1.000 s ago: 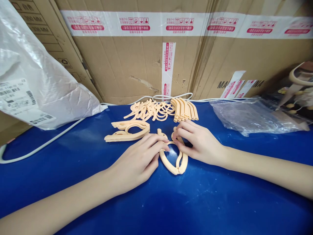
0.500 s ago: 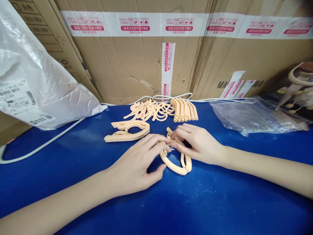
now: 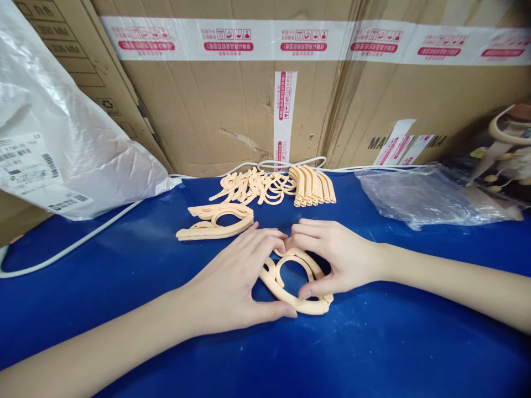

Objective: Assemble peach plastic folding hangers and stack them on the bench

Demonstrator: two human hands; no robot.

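A beige curved assembly (image 3: 277, 287) is observed on the blue worktop (image 3: 265, 359), lying between and partly beneath the left hand (image 3: 238, 276) and the right hand (image 3: 338, 251). It is held by both hands, each half open, thumbs set at its near side, fingers bent at its far side; similar folded pieces (image 3: 241, 227) are noted just beyond the left hand

Left hand (image 3: 244, 276) and right hand (image 3: 332, 254) bare; slim forearms (image 3: 124, 341) likewise bare to view's edges; right thumbnail (image 3: 306, 294) short.
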